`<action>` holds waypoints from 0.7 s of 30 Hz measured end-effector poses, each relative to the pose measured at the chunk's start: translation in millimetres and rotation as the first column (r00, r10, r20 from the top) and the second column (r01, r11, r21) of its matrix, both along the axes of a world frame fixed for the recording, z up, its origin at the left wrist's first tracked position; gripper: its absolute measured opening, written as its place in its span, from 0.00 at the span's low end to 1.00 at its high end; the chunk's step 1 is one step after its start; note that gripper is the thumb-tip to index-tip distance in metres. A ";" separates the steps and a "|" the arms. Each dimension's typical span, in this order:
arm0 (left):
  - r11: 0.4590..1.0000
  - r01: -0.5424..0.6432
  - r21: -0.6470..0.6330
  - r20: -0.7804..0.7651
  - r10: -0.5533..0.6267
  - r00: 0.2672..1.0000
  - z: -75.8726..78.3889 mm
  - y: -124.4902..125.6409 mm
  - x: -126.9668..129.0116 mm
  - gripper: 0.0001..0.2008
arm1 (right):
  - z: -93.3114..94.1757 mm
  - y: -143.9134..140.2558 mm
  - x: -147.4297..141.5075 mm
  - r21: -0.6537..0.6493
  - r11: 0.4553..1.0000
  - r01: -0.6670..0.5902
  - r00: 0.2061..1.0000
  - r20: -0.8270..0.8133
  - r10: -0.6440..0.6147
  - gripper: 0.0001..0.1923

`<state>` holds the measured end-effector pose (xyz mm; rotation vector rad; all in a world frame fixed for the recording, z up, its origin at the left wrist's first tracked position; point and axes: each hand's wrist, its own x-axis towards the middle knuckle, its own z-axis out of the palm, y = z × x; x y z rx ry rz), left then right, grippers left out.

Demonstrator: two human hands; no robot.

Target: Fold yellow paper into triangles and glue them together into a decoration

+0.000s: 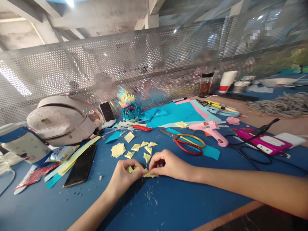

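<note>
Both my hands meet low in the middle of the blue table (168, 205), pinching a small folded yellow paper piece (146, 174). My left hand (125, 175) grips its left end and my right hand (166, 164) grips its right end. Just beyond my fingers lie several folded yellow triangles (138, 148) and a small stack of yellow squares (117, 149). Further back stands a blue and yellow folded paper model (130, 107).
Red-and-yellow scissors (187, 142) and a pink glue gun (211, 130) lie right of the triangles, with black scissors (250, 154) and a pink device (264, 141) beyond. A black phone (80, 165), a pale backpack (62, 120) and blue paper sheets (175, 112) sit around. A perforated metal screen (120, 64) backs the table.
</note>
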<state>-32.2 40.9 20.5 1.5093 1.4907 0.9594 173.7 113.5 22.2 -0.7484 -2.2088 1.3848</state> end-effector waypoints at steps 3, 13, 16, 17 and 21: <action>1.000 0.013 -0.014 0.016 -0.013 1.000 -1.6 -0.2 0.7 0.12 | 1.7 -2.1 -0.7 0.021 1.000 -0.007 1.000 0.014 0.006 0.07; 0.984 -0.126 0.129 0.222 0.096 0.970 12.5 0.4 -12.2 0.23 | 3.0 -4.1 -0.9 0.035 0.998 0.051 0.997 -0.056 -0.049 0.06; 0.979 -0.146 0.142 0.259 0.105 0.960 11.0 -1.8 -9.3 0.25 | 3.8 -3.5 0.4 0.029 0.997 0.065 0.995 -0.084 -0.063 0.09; 0.980 -0.144 0.136 0.260 0.105 0.960 8.4 -2.9 -6.3 0.25 | 4.0 -4.2 0.9 0.026 0.998 0.065 0.994 -0.089 -0.063 0.10; 0.987 -0.120 0.104 0.235 0.093 0.968 -5.9 -8.7 7.8 0.20 | 3.9 -9.2 1.9 0.058 0.996 0.061 0.994 -0.098 -0.055 0.11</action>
